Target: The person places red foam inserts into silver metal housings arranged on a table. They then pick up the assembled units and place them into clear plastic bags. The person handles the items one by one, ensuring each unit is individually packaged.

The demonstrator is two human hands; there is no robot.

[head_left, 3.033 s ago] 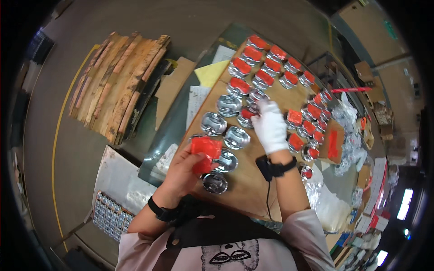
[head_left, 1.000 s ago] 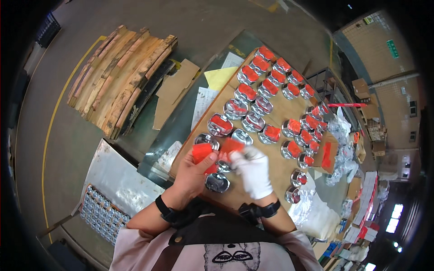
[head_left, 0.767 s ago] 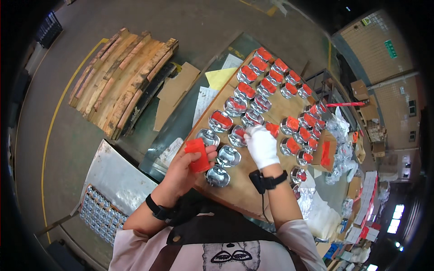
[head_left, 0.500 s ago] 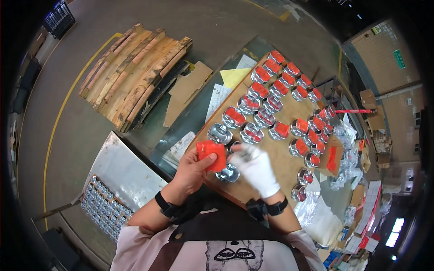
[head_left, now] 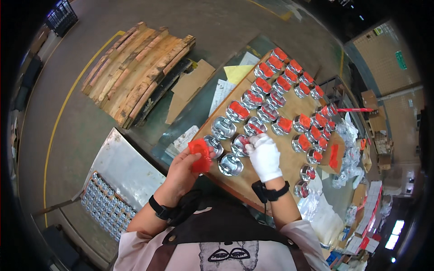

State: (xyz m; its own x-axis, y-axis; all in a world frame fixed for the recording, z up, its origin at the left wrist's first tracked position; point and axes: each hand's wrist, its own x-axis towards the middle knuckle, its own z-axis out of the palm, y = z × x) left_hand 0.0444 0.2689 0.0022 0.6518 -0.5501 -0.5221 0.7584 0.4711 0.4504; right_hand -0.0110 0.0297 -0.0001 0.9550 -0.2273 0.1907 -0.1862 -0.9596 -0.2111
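Note:
My bare left hand (head_left: 181,170) is closed on a small stack of glossy red sheets (head_left: 199,155) over the board's near left edge. My right hand (head_left: 263,157), in a white glove, reaches down to a silver metal piston (head_left: 238,147). Its fingers are pinched together, with a bit of red showing at the tips. Uncovered pistons stand close by: one (head_left: 231,164) nearest me, another (head_left: 223,128) behind, and a third (head_left: 214,145) partly behind the red stack. Farther back, a piston (head_left: 238,111) carries a red sheet on top, like several others.
The pistons stand on a brown board (head_left: 282,151) on a table. A cardboard box (head_left: 333,153) and clear plastic wrap (head_left: 351,158) lie at right. On the left are a wooden pallet stack (head_left: 140,72), a metal sheet (head_left: 124,158) and a tray of pistons (head_left: 106,205).
My left hand has drawn slightly left with the red stack. My right hand has left the stack and come to the piston on the right, uncovering the nearer pistons to view.

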